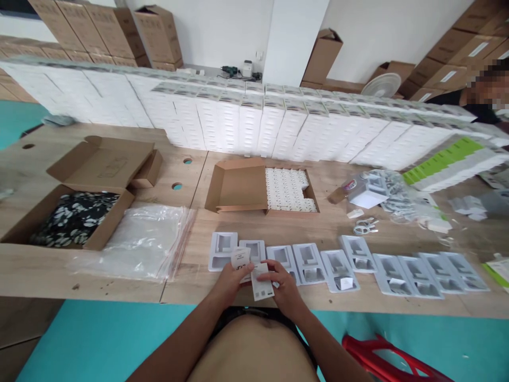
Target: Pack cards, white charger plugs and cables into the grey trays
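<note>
Paper leaflets (258,278): being held at the table (119,289) edge, just before the white trays (310,262)
Left hand (230,281): gripping a folded leaflet; fingers closed
Right hand (284,286): pinching the flat leaflet; fingers narrow

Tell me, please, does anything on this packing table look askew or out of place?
Mostly tidy. The row of white trays loses its line: one tray sits higher and skewed. Loose white cables lie scattered by a heap of bagged parts. Both hands, left and right, hold paper leaflets.
</note>
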`<state>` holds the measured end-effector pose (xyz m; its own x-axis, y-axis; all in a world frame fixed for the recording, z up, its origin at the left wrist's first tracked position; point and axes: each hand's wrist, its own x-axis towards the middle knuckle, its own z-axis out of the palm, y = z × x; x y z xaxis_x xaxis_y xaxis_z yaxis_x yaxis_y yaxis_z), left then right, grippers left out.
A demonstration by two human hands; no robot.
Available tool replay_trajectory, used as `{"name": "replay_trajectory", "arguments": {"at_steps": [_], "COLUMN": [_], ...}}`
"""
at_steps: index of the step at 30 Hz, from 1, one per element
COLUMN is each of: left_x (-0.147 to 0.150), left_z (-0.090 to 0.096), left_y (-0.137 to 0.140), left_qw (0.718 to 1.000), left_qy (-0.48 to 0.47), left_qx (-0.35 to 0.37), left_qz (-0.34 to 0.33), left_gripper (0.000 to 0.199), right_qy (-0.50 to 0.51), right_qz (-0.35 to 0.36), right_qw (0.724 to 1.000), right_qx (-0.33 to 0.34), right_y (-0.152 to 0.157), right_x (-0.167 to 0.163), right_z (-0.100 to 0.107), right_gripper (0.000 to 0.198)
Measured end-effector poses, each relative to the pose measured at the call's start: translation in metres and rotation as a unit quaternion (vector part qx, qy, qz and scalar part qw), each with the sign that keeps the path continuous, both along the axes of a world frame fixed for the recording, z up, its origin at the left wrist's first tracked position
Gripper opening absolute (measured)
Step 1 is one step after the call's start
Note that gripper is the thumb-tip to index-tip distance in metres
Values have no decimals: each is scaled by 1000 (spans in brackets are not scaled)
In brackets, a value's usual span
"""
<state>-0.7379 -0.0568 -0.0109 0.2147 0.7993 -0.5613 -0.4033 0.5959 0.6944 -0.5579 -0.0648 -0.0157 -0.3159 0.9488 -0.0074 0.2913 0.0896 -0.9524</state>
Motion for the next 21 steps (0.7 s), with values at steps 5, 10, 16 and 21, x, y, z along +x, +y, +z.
{"name": "replay_trajectory", "arguments": {"at_steps": [5, 10, 16, 21], "left_x": [1, 4, 9, 11], "left_z": [-12, -8, -1, -9], "left_y": [2, 3, -1, -3], "left_qw": [1000, 999, 997, 992], "left_qy": [21, 52, 41, 106], "left_qx": [0, 1, 46, 51], "left_qz": [13, 6, -52, -35], "left_gripper": [38, 35, 38, 39], "right_qy": [-49, -71, -74, -4], "right_qz": [50, -16, -137, -166], "right_qw": [997, 997, 984, 978], "right_qx": [14, -17, -93, -126], "right_y": [-5, -7, -1, -1], "right_x": [7, 5, 1, -3], "right_z": [6, 2, -7, -12], "right_gripper": [18, 16, 26, 31]}}
